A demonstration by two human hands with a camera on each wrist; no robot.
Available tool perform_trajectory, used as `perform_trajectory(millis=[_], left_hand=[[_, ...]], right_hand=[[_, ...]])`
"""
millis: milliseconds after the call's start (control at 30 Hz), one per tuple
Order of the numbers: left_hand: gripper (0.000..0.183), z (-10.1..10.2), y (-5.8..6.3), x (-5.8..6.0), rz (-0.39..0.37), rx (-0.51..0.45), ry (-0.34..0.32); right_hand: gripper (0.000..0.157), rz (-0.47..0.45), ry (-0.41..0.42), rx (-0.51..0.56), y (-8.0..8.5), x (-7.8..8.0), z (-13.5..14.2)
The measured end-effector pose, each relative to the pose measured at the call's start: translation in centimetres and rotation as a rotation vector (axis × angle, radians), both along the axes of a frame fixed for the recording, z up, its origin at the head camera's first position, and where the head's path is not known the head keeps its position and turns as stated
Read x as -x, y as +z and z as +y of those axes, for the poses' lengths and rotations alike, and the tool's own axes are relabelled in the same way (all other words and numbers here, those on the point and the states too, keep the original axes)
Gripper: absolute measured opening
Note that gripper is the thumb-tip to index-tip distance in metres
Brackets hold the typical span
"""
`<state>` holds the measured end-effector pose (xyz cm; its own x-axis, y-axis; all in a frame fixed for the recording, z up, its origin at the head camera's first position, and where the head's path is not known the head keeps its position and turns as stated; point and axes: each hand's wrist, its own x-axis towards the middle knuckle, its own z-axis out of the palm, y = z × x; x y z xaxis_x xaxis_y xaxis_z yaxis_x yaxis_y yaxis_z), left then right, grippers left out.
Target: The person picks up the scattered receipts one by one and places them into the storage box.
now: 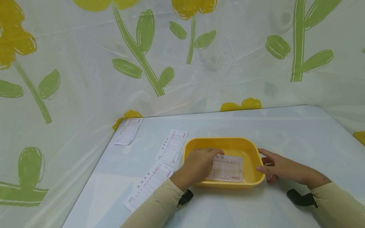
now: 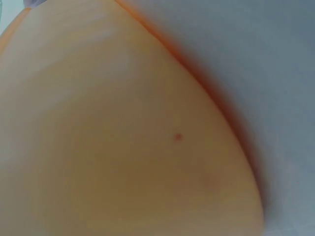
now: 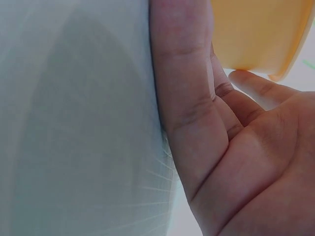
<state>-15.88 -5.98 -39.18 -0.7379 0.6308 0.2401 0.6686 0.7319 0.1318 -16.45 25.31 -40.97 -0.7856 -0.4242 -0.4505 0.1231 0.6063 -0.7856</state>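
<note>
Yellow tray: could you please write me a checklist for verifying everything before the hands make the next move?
1. Yellow tray upright on the table: ok.
2. Right hand at the tray's right end: ok, touching its outer side.
3. Inner slip within the tray: ok, printed face showing.
4. Left hand gripping that slip: cannot tell; the hand hides the contact.
5. Left wrist view usable for checking that grip: not ok; blurred skin fills most of it.
6. Far slip, middle slip and near slip outside the tray: ok, all lie to its left.
</note>
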Motion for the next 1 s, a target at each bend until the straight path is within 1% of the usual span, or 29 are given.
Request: perform_trajectory(millis=[167,300,433,667,767,1000], left_hand=[[0.033,-0.09,-0.17,0.11,-0.029,-0.019,0.002],[0.033,-0.28,-0.36,0.04,-0.083,-0.051,0.007],[0.031,-0.43,-0.44,-0.02,-0.135,-0.091,0.014],[0.029,-0.40,-0.43,0.00,-0.210,-0.113,0.053],[0.029,-0.40,-0.40,0.01,-0.220,-0.104,0.062],[0.030,-0.25,-0.41,0.10,-0.195,-0.060,0.063]], right_hand=[[0.089,-0.002,-0.002,-0.004,-0.02,0.09,-0.03],[0.089,-0.008,0.001,0.004,-0.16,-0.02,0.02],[0.087,0.009,0.016,0.025,-0.29,-0.04,0.17],[0.088,0.010,0.019,0.047,-0.30,0.01,0.24],[0.089,0.007,0.017,0.040,-0.16,0.02,0.15],[0.089,-0.004,0.008,0.032,0.00,0.00,0.11]])
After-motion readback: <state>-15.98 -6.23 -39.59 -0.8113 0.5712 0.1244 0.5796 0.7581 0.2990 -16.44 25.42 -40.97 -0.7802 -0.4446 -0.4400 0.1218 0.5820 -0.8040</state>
